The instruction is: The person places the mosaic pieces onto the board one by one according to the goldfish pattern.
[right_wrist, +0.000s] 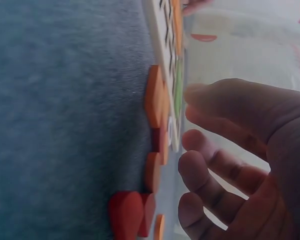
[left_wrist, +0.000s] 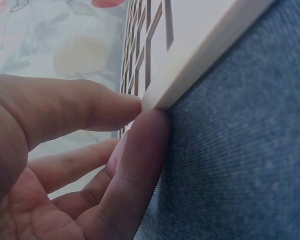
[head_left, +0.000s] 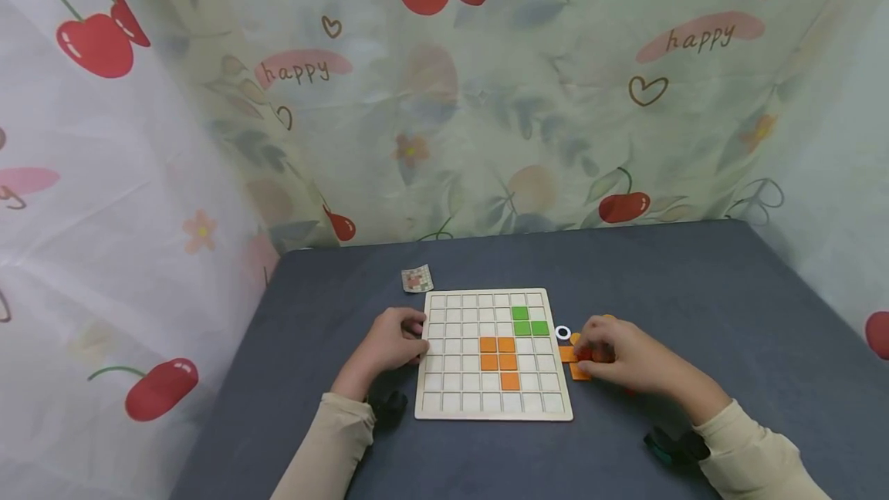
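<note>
A pale board [head_left: 444,388] marked with a square grid lies on the dark cloth. Orange square tiles [head_left: 508,362] sit near its middle, with green ones [head_left: 522,328] toward the upper right. At the board's left edge my left hand [head_left: 389,342] pinches the rim between thumb and finger. My right hand [head_left: 628,357] hovers over loose pieces beside the right edge, its fingers loosely bent and holding nothing in the right wrist view. Among those pieces are an orange square [right_wrist: 154,97] and a rounded red piece [right_wrist: 126,214]; the hand partly hides them in the head view.
A small card [head_left: 417,279] with a coloured grid pattern lies behind the board's far left corner. A white ring with a dark centre [head_left: 563,332] lies by the right edge. Printed curtains [head_left: 486,99] stand around the dark tabletop [head_left: 347,276].
</note>
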A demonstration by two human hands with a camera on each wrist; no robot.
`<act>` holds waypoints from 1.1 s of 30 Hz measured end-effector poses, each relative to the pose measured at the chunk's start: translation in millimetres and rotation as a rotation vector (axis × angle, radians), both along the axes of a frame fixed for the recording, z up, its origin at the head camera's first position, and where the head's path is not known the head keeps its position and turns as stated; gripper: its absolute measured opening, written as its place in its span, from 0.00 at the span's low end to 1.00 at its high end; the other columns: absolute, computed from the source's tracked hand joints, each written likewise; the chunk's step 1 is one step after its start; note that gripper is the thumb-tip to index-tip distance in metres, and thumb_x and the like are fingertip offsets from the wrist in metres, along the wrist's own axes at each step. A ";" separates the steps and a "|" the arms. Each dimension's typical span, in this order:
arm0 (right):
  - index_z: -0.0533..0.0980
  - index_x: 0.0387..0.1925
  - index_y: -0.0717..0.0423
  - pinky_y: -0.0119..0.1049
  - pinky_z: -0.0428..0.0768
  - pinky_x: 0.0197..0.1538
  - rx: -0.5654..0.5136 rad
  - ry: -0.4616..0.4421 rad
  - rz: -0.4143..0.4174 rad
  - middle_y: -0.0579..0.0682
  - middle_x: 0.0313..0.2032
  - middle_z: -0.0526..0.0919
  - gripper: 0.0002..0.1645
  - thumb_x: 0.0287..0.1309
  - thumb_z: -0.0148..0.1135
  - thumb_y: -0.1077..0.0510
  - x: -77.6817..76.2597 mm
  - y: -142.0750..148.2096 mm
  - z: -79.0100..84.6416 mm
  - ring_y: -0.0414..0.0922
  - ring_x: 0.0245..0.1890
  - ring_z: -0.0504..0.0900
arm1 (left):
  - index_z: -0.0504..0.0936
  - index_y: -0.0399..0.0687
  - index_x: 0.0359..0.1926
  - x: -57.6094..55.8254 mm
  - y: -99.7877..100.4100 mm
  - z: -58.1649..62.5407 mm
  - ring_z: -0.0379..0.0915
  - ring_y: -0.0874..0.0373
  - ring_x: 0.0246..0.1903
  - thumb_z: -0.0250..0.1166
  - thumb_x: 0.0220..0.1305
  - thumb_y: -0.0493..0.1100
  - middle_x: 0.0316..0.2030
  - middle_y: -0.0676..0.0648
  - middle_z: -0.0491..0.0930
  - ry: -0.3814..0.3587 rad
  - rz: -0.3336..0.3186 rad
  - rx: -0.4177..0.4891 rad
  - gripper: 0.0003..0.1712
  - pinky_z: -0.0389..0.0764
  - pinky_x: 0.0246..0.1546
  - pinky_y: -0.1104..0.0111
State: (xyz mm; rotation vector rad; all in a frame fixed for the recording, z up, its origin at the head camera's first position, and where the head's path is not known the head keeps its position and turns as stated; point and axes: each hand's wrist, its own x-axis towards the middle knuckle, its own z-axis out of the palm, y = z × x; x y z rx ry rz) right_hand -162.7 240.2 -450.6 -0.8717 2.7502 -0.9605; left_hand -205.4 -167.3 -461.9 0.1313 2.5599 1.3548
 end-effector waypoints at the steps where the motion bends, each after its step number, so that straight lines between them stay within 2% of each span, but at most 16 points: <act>1: 0.87 0.40 0.41 0.28 0.76 0.33 0.006 0.000 0.000 0.42 0.37 0.80 0.06 0.63 0.76 0.56 1.1 0.8 -1.3 0.35 0.31 0.74 | 0.81 0.32 0.64 0.0 0.2 -0.4 0.83 0.56 0.29 0.71 0.61 0.31 0.45 0.38 0.81 0.002 0.003 0.000 0.29 0.90 0.27 0.64; 10: 0.89 0.41 0.41 0.27 0.76 0.32 0.045 -0.030 -0.011 0.41 0.36 0.78 0.08 0.61 0.78 0.55 5.1 4.1 -9.4 0.34 0.30 0.73 | 0.81 0.32 0.64 -0.5 0.1 -2.0 0.83 0.56 0.30 0.71 0.59 0.30 0.44 0.38 0.81 0.009 0.004 0.014 0.30 0.90 0.27 0.63; 17: 0.88 0.39 0.39 0.27 0.76 0.33 0.047 -0.029 0.002 0.41 0.37 0.78 0.08 0.60 0.79 0.54 8.6 2.2 -7.6 0.34 0.31 0.73 | 0.81 0.31 0.64 -0.4 -1.1 -2.6 0.82 0.56 0.28 0.71 0.59 0.30 0.44 0.38 0.81 0.013 0.000 0.029 0.30 0.90 0.27 0.63; 22: 0.87 0.38 0.39 0.27 0.76 0.32 0.042 -0.061 -0.001 0.41 0.37 0.79 0.08 0.59 0.79 0.55 11.3 0.3 -5.2 0.33 0.30 0.73 | 0.81 0.32 0.64 -1.4 -1.0 -3.1 0.83 0.56 0.29 0.71 0.60 0.30 0.44 0.38 0.82 0.008 0.004 0.029 0.29 0.90 0.27 0.63; 33: 0.86 0.38 0.39 0.28 0.77 0.32 0.033 -0.075 0.007 0.38 0.37 0.81 0.08 0.60 0.78 0.56 10.6 2.3 -9.0 0.33 0.30 0.74 | 0.80 0.32 0.64 0.1 -0.1 -0.9 0.82 0.56 0.30 0.72 0.60 0.30 0.44 0.38 0.81 -0.001 0.005 0.006 0.29 0.90 0.28 0.63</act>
